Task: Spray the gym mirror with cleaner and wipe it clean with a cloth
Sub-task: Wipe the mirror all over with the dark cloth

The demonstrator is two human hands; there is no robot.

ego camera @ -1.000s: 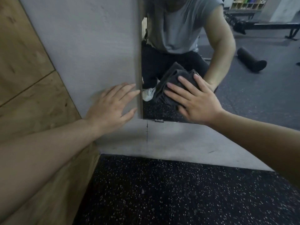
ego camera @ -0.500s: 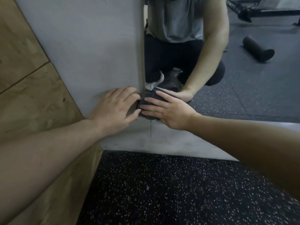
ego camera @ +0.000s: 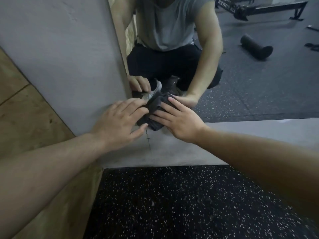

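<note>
We crouch at the mirror [ego camera: 241, 83]'s lower left corner, our right hand [ego camera: 179, 123] pressing the dark cloth [ego camera: 152, 109] there with fingers spread flat, seemingly to work the edge, while our left hand [ego camera: 119, 123] rests flat-fingered against the cloth's left side, perhaps bunching it.

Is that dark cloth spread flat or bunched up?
Bunched up: the cloth sits in thick folds between the left hand and right hand at the mirror corner.
</note>
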